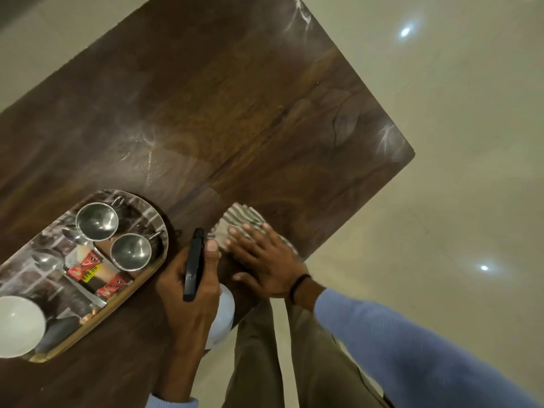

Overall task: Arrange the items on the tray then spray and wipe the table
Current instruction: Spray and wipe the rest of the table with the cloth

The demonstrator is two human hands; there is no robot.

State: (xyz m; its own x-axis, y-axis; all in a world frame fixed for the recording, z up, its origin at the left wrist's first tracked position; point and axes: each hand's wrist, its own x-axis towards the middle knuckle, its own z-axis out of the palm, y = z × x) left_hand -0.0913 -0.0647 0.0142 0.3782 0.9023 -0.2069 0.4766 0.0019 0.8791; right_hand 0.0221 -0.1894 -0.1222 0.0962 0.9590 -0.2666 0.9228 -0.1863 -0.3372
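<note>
Here, left hand (188, 301) round spray bottle (193, 262) — nozzle forward.

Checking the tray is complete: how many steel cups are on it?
2. One steel cup at the tray's far end; the second steel cup beside it, by the red packets. Tray partly cropped.

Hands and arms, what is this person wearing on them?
Both arms wear light blue long sleeves: the left sleeve shows only its cuff, the right sleeve reaches nearly to the wrist. A thin black band circles the right wrist. The left hand and right hand are bare, no gloves, no rings visible.
</note>
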